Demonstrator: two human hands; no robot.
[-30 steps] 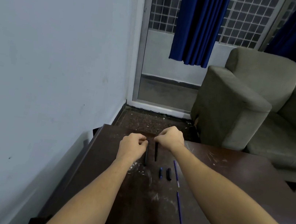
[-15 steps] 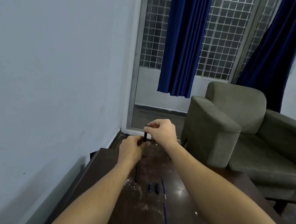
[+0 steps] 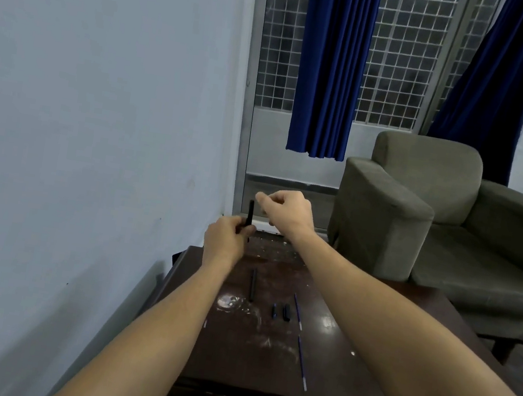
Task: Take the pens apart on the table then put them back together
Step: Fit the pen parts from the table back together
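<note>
Both arms extended, raised past the table's (image 3: 371,316) far edge. Left hand (image 3: 224,243) grips a black pen barrel (image 3: 250,212) upright. Right hand (image 3: 285,213), fingers pinched, contents indiscernible, sits just right of the barrel top. Second barrel (image 3: 253,284), small pieces (image 3: 286,312) and refills (image 3: 301,361) lie on the table nearer.

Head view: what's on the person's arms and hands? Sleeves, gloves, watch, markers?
Nothing worn that shows. Both forearms are bare from the bottom edge of the frame up to the wrists, with no sleeve cuffs in view. The left hand and right hand are bare: no gloves, watch, bands or tracking markers visible. Rings cannot be ruled out at this size.
</note>
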